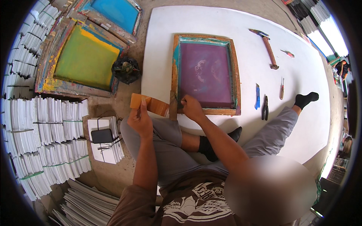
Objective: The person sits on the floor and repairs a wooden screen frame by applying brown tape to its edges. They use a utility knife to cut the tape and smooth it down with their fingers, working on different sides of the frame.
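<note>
As the left hand point(140, 122) pinches an orange strip point(155, 105), seemingly readying careful placement, I can't tell the right hand's point(192, 107) grip.

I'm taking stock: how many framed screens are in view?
3: the purple screen on the white board, the yellow-green screen at left, the blue screen beyond it. Others may be hidden.

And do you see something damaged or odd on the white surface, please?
The purple screen shows pale, cloudy patches, unlike the plainer colour around them; residue or glare, I cannot tell. Its wooden frame looks stained and paint-smeared.
</note>
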A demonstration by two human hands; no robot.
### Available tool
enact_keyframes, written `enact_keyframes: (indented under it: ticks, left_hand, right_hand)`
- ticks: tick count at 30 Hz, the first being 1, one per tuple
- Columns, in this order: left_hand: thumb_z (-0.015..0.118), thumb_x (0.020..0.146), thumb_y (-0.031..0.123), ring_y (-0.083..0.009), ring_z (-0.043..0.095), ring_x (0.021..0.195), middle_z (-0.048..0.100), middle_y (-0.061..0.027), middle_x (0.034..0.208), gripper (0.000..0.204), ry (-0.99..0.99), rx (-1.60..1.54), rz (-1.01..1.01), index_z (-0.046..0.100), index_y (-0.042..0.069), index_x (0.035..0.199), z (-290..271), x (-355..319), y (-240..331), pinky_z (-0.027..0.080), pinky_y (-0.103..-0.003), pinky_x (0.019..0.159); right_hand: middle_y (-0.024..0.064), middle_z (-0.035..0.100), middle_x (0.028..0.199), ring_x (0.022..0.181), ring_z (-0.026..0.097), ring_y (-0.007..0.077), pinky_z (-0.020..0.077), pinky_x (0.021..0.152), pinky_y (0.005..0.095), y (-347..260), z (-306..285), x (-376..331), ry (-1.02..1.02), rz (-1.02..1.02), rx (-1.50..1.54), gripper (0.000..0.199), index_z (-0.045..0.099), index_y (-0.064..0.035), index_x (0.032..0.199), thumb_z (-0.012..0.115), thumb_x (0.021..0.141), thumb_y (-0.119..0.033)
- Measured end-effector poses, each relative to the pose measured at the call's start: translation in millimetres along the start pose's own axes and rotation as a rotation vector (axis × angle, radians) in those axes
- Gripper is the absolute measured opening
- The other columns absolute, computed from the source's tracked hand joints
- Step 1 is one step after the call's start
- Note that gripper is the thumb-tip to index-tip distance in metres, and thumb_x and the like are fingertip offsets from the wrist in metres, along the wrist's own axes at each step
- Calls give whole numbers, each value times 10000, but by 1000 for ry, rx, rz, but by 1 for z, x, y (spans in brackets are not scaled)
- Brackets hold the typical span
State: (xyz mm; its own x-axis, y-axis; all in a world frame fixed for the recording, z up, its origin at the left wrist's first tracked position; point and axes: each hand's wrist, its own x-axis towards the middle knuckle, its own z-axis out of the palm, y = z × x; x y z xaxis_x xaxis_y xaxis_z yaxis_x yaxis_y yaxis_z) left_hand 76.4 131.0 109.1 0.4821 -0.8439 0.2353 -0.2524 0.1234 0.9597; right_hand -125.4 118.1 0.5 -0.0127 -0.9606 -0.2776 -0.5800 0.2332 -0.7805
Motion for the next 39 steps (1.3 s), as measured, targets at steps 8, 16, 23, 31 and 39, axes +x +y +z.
enact_keyframes:
  ticks: [8,16,23,31,39]
  left_hand:
    - [712,1006,82,-63,662,875,765,-57,968,228,-19,61,21,740,-90,1153,-2,0,1,536,-232,777]
    - [726,1003,118,-59,656,863,761,-61,945,229,-46,145,19,752,-85,1104,5,0,13,534,-235,747]
    - [751,992,173,-129,682,849,729,-50,950,216,-29,-509,-555,743,-35,1047,69,-13,-26,592,-297,763]
    - [762,984,202,-154,679,884,689,-43,952,212,-26,-677,-715,713,-1,1022,115,-36,-81,635,-357,814]
    - [763,984,197,-152,690,868,704,-63,948,221,-52,-546,-676,722,-20,1002,116,-42,-88,625,-333,773]
  right_hand:
    - [196,733,1011,989,705,366,519,885,460,17,-18,-9,-5,60,305,169,625,-17,1109,573,1041,-163]
    - [131,719,920,874,693,253,536,802,406,42,-39,-22,94,91,390,137,613,-16,1099,546,1059,-128]
    - [43,612,847,793,595,133,510,779,317,52,-41,-22,166,37,600,103,565,-16,1040,521,1081,-100]
    - [35,604,807,775,603,135,504,748,317,48,-53,-30,203,20,544,118,568,-22,992,550,1067,-110]
    - [63,637,835,757,626,140,531,721,315,77,-84,-38,297,58,400,76,588,-17,1028,539,1056,-67]
